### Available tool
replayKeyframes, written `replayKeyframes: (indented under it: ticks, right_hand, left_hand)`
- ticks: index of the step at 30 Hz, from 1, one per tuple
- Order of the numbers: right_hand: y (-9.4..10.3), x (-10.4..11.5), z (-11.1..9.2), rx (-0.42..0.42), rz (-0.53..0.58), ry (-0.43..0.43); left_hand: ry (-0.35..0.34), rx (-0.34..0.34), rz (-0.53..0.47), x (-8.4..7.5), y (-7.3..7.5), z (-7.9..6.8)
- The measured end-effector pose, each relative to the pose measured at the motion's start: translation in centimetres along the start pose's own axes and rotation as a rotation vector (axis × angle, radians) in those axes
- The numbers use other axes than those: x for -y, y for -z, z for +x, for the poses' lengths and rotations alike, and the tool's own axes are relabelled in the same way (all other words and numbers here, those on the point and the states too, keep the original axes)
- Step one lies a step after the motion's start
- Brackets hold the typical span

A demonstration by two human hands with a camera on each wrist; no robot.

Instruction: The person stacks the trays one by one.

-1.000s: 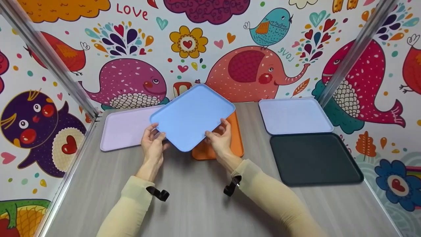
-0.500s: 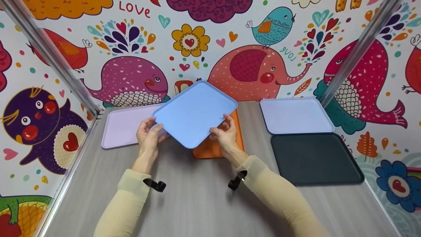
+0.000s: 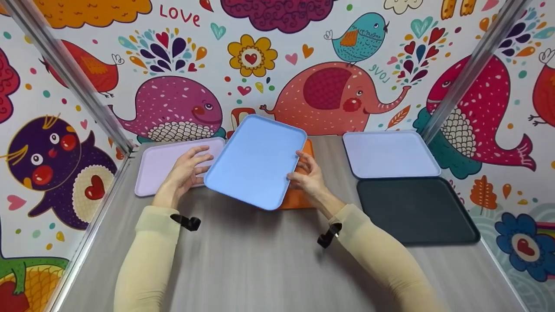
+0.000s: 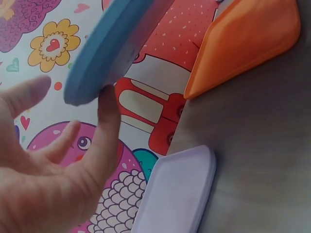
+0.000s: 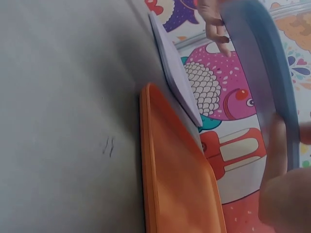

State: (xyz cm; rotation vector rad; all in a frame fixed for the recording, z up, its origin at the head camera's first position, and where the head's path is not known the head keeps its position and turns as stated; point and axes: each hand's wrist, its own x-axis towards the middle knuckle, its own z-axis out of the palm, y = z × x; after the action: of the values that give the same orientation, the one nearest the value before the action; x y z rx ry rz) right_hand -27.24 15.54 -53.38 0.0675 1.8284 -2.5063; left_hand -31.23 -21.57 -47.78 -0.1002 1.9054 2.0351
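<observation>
A light blue rectangular tray [image 3: 258,164] is held up above the table, tilted. My right hand [image 3: 311,177] pinches its right edge, thumb on the near face and fingers behind. Left of the tray, my left hand [image 3: 184,171] has its fingers spread, in front of a pale lilac tray [image 3: 156,169]. In the left wrist view a finger [image 4: 108,116] lies close to the tray's corner; contact there is unclear. Beneath the blue tray lies an orange tray [image 3: 299,200], mostly hidden from the head view. The right wrist view shows its raised rim [image 5: 151,160].
On the right of the grey table [image 3: 251,260] lie a pale lavender tray [image 3: 390,154] at the back and a dark green-black tray [image 3: 416,210] in front of it. Printed walls and metal posts [image 3: 472,71] bound the back and sides.
My left hand has let go of the blue tray and moved left, its fingers spreading. The tray has turned more upright in my right hand, its near corner swinging right and down.
</observation>
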Motion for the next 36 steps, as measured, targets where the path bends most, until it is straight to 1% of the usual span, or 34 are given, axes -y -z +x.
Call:
replayKeyframes:
  ticks: [2, 5, 9, 11, 14, 18, 22, 25, 30, 36]
  right_hand:
    - [0.3, 0.2, 0.0, 0.043, -0.009, -0.007]
    - [0.8, 0.6, 0.1, 0.095, -0.027, -0.019]
    - [1.5, 1.1, 0.3, 0.142, -0.037, -0.041]
    - [2.0, 1.3, 0.4, 0.161, -0.039, -0.048]
    - [2.6, 1.5, 0.7, 0.188, -0.044, -0.049]
    - [3.4, 1.7, 0.9, 0.222, -0.049, -0.044]
    - [4.2, 1.6, 1.2, 0.242, -0.064, -0.049]
    - [4.7, 1.5, 1.6, 0.253, -0.079, -0.061]
    - [5.2, 1.5, 2.0, 0.255, -0.1, -0.079]
    - [5.7, 1.8, 2.8, 0.213, -0.128, -0.075]
  left_hand:
    - [-0.015, 0.043, 0.033, -0.1, 0.1, 0.3]
    - [-0.058, 0.109, 0.066, -0.2, 0.1, 0.7]
    - [-0.105, 0.215, 0.055, -0.1, 0.1, 1.0]
    - [-0.11, 0.265, 0.047, 0.0, 0.1, 1.0]
    - [-0.1, 0.309, 0.039, 0.2, 0.0, 1.0]
    - [-0.085, 0.318, 0.051, 0.5, -0.4, 1.1]
    - [-0.08, 0.315, 0.1, 1.0, -1.1, 1.4]
    - [-0.072, 0.31, 0.118, 1.4, -1.7, 1.7]
    - [-0.069, 0.271, 0.129, 1.9, -2.5, 1.9]
    - [-0.081, 0.217, 0.19, 2.1, -3.4, 2.3]
